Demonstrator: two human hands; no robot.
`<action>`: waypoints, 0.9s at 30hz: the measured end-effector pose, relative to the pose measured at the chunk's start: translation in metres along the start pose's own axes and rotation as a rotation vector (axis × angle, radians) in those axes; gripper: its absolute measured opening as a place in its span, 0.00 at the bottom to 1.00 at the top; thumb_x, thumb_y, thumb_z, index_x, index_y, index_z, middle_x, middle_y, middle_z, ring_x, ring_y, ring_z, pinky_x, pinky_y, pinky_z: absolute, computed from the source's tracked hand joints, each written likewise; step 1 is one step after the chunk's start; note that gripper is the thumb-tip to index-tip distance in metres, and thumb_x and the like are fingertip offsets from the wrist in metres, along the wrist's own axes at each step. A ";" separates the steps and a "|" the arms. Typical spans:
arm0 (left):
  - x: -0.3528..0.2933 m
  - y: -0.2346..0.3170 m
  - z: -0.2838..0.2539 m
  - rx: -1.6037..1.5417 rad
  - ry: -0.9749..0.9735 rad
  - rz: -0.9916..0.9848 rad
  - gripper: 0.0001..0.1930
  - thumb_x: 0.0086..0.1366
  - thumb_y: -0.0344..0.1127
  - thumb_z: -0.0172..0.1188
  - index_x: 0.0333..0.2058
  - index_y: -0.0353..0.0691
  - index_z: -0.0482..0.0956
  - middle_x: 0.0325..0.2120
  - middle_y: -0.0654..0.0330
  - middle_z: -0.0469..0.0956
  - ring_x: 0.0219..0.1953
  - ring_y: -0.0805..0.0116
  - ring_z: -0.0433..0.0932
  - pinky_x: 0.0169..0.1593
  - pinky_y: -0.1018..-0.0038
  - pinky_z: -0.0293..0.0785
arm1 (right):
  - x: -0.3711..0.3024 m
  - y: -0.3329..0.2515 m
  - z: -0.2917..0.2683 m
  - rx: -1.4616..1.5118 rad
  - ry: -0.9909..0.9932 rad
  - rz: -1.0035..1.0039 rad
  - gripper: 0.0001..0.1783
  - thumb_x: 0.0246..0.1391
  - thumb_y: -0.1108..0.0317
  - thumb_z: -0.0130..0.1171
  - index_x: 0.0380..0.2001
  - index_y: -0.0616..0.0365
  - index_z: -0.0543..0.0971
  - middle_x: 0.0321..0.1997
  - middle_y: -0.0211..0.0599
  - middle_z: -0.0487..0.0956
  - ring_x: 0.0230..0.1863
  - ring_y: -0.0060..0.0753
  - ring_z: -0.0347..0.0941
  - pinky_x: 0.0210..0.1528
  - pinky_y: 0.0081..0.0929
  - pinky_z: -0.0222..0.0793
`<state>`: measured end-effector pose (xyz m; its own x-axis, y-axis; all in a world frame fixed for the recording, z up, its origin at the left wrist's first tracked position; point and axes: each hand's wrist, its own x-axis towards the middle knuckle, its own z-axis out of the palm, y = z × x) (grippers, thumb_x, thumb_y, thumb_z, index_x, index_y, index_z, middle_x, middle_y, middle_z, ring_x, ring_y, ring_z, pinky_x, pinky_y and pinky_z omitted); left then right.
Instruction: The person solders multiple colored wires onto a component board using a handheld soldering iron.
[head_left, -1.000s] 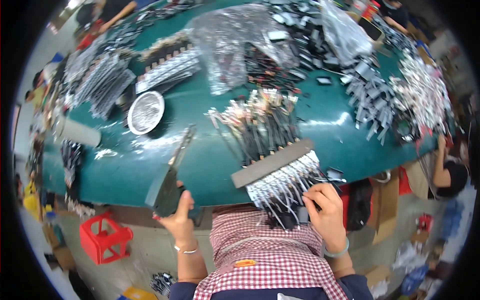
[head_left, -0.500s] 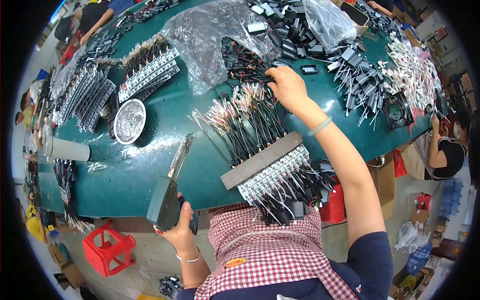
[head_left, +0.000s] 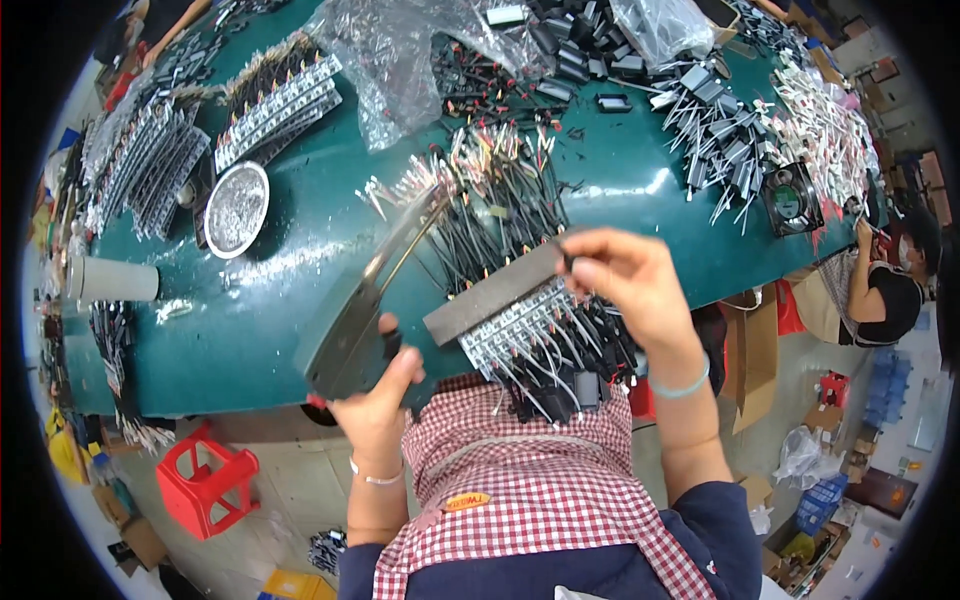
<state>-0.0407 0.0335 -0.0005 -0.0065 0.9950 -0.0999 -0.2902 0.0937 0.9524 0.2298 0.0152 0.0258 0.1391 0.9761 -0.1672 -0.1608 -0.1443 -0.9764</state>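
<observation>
My left hand (head_left: 378, 412) is wrapped round the grip of a dark green pistol-shaped soldering gun (head_left: 343, 348), its long tip slanting up and away toward a bundle of black wires (head_left: 495, 225). My right hand (head_left: 635, 285) pinches a small black part (head_left: 568, 262) at the right end of a flat grey bar (head_left: 488, 298); the fingers partly hide it. The bar lies across a row of small circuit boards (head_left: 515, 328) at the table's near edge. White leads and black pieces (head_left: 575, 392) hang from the near side of the boards; the black wires' bare ends point away.
A round metal dish (head_left: 237, 210) and a white cup (head_left: 115, 279) sit to the left, near stacked board strips (head_left: 285, 108). Plastic film (head_left: 385, 70), loose black parts (head_left: 485, 85) and a small fan (head_left: 793, 200) lie beyond. A red stool (head_left: 205, 480) stands below; other people work around.
My right hand has come back from the pile of small black parts to the bar's right end, with a black part. My left hand has raised the soldering gun toward the wires.
</observation>
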 end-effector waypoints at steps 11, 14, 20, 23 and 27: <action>-0.007 -0.005 0.032 -0.054 -0.305 0.053 0.25 0.53 0.16 0.68 0.51 0.30 0.75 0.44 0.53 0.79 0.36 0.68 0.81 0.39 0.73 0.80 | -0.091 0.038 0.028 0.290 -0.128 0.196 0.13 0.59 0.78 0.58 0.47 0.70 0.78 0.42 0.41 0.82 0.39 0.26 0.78 0.44 0.22 0.75; -0.014 -0.008 0.029 0.019 -0.348 0.058 0.25 0.52 0.15 0.67 0.51 0.29 0.74 0.44 0.52 0.79 0.36 0.67 0.80 0.36 0.73 0.80 | -0.092 0.038 0.029 0.051 -0.115 -0.021 0.17 0.56 0.76 0.62 0.49 0.68 0.78 0.50 0.40 0.77 0.48 0.30 0.76 0.51 0.27 0.73; -0.022 -0.008 0.030 0.118 -0.429 0.103 0.22 0.53 0.15 0.67 0.48 0.27 0.75 0.40 0.52 0.79 0.35 0.69 0.79 0.36 0.74 0.79 | -0.084 0.027 0.055 -0.438 0.001 -0.348 0.18 0.44 0.82 0.69 0.42 0.66 0.79 0.40 0.41 0.79 0.41 0.30 0.77 0.43 0.25 0.74; -0.027 -0.006 0.036 0.071 -0.365 0.063 0.21 0.54 0.17 0.68 0.48 0.27 0.76 0.37 0.55 0.80 0.35 0.71 0.79 0.37 0.76 0.78 | -0.083 0.031 0.064 -0.451 0.103 -0.433 0.15 0.44 0.82 0.69 0.38 0.66 0.80 0.38 0.41 0.80 0.38 0.31 0.77 0.39 0.25 0.74; -0.029 -0.007 0.038 -0.011 -0.362 -0.014 0.21 0.56 0.18 0.67 0.50 0.27 0.75 0.36 0.57 0.80 0.37 0.73 0.79 0.40 0.78 0.77 | -0.081 0.029 0.077 -0.370 0.160 -0.400 0.12 0.46 0.82 0.67 0.37 0.66 0.81 0.35 0.41 0.80 0.33 0.31 0.79 0.35 0.25 0.76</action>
<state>-0.0023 0.0056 0.0070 0.3359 0.9419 -0.0022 -0.2984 0.1086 0.9482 0.1388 -0.0556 0.0215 0.2696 0.9338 0.2350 0.2843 0.1560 -0.9460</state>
